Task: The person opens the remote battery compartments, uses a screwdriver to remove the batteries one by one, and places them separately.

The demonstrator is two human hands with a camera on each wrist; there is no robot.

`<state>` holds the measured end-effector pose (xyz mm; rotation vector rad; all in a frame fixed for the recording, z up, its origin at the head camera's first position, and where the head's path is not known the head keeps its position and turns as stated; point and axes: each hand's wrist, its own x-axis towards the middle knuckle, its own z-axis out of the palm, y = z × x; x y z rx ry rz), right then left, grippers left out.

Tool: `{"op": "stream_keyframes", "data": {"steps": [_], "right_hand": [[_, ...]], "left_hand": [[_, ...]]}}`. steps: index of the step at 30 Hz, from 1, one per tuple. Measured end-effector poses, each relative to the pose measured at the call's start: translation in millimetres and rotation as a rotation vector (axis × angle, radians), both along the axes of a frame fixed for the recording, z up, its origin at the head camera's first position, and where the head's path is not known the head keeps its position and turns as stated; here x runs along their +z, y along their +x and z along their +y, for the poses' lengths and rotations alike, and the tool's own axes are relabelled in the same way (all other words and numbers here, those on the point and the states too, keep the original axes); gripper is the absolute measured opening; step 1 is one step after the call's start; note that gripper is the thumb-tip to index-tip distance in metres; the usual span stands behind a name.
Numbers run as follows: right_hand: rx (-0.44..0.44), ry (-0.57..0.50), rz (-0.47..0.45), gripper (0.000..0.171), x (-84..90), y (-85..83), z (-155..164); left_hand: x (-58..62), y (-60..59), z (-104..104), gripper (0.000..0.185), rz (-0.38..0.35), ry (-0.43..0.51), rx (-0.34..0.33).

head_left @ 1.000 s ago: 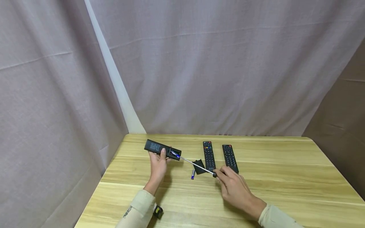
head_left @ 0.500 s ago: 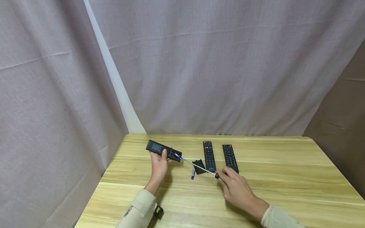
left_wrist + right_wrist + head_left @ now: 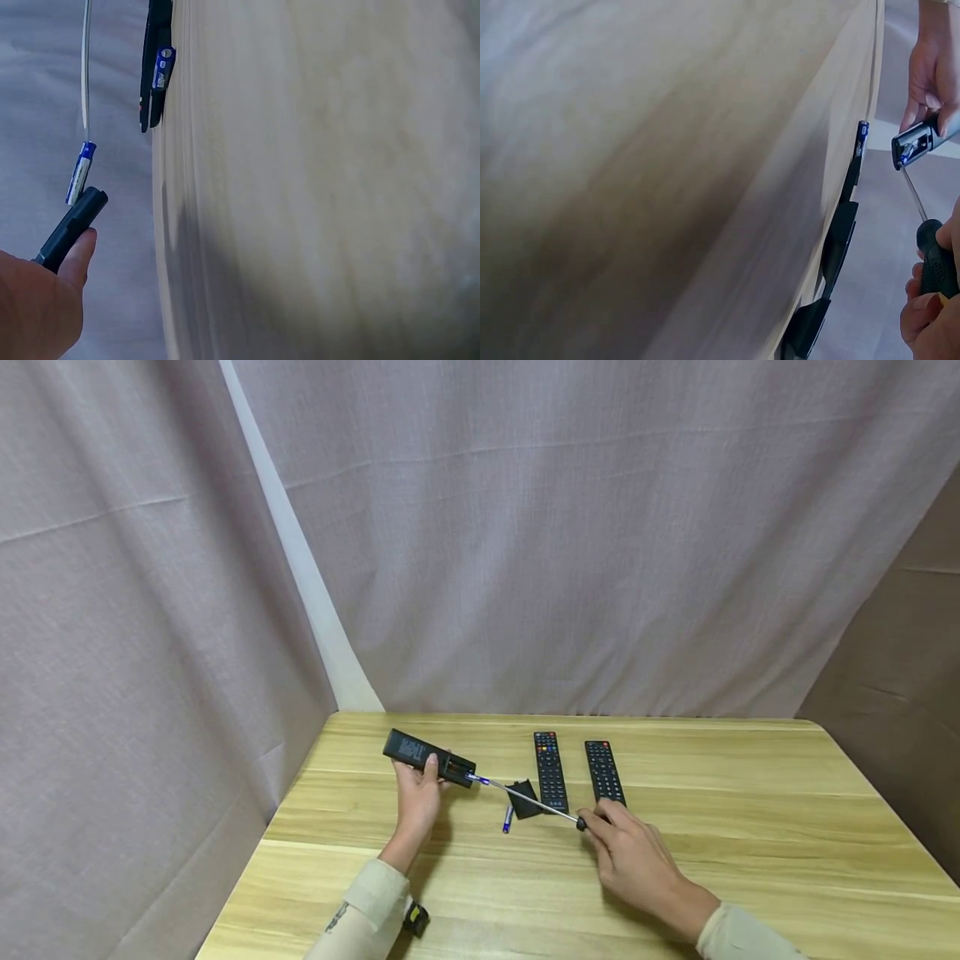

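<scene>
My left hand grips a black remote above the table, back side up, with its battery bay uncovered at the right end. My right hand holds a screwdriver by its black handle. The thin shaft points at the bay. A blue-and-white battery sits at the shaft's tip, just past the remote's end; in the left wrist view this battery hangs beside the remote. A second battery and the black cover lie on the table.
Two more black remotes lie side by side, buttons up, behind my right hand. The wooden table is backed by grey curtains; its left edge is close to my left arm.
My right hand has drawn the screwdriver back to the right. The battery that sat in the remote's bay has come out with the tip. The left hand has barely moved.
</scene>
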<state>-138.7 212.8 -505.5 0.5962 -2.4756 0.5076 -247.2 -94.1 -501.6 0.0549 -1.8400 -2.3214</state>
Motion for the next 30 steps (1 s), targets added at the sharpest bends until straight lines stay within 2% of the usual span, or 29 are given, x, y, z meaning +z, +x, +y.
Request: {"op": "stream_keyframes", "data": {"steps": [7, 14, 20, 30], "right_hand": [[-0.014, 0.006, -0.018, 0.033, 1.3, 2.3, 4.1], [-0.029, -0.001, 0.000, 0.032, 1.2, 1.9, 8.9], [-0.037, 0.000, 0.017, 0.031, 2.1, 1.1, 11.2], [-0.041, 0.008, 0.008, 0.030, 3.9, 2.0, 11.8]], "left_hand": [[0.6, 1.3, 0.9, 0.051, -0.001, -0.009, 0.004], [-0.5, 2.6, 0.7, 0.050, 0.001, -0.036, 0.006], [-0.1, 3.1, 1.1, 0.050, 0.010, -0.020, 0.005], [0.4, 4.7, -1.0, 0.054, 0.015, -0.035, -0.005]]}}
